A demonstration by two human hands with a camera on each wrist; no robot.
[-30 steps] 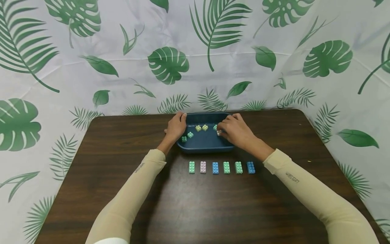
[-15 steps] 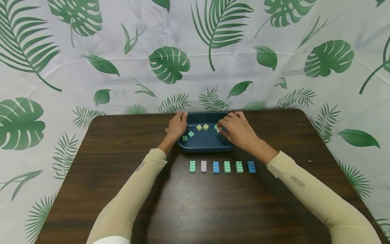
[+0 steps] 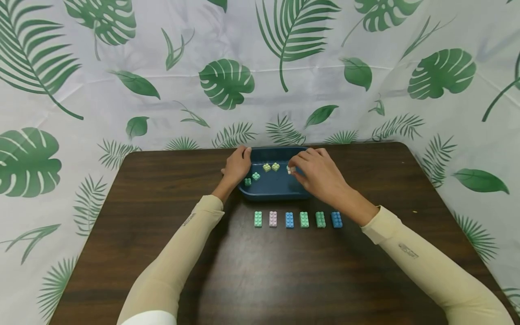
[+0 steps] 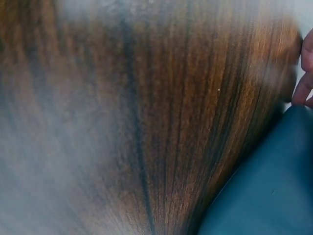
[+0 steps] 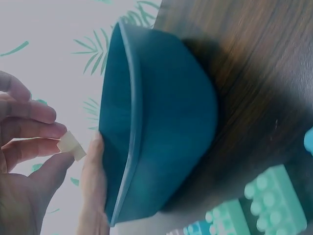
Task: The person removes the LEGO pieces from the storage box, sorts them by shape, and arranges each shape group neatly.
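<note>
A dark blue tray [image 3: 276, 197] stands at the back of the table. My left hand [image 3: 237, 165] grips its left rim, thumb along the edge. Above the tray's right part, my right hand [image 3: 318, 174] pinches a small pale building brick [image 5: 71, 145] between thumb and fingertips. Inside the tray lie two yellow bricks [image 3: 271, 167] side by side and two green bricks [image 3: 256, 176] near the left end. Another small light green brick is mostly hidden behind the pinched one. In the left wrist view only fingertips [image 4: 305, 58] show at the tray's corner.
In front of the tray, several longer eight-stud bricks stand in a row: green [image 3: 257, 219], pink [image 3: 273, 219], blue [image 3: 289, 220], more green [image 3: 304, 219] and blue at the right end. A leaf-print cloth [image 3: 174, 104] hangs behind the dark wooden table [image 3: 276, 280].
My right hand has lifted the pale brick slightly, up and away from the tray's floor. My left hand keeps its hold on the tray. The head view has shifted a little.
</note>
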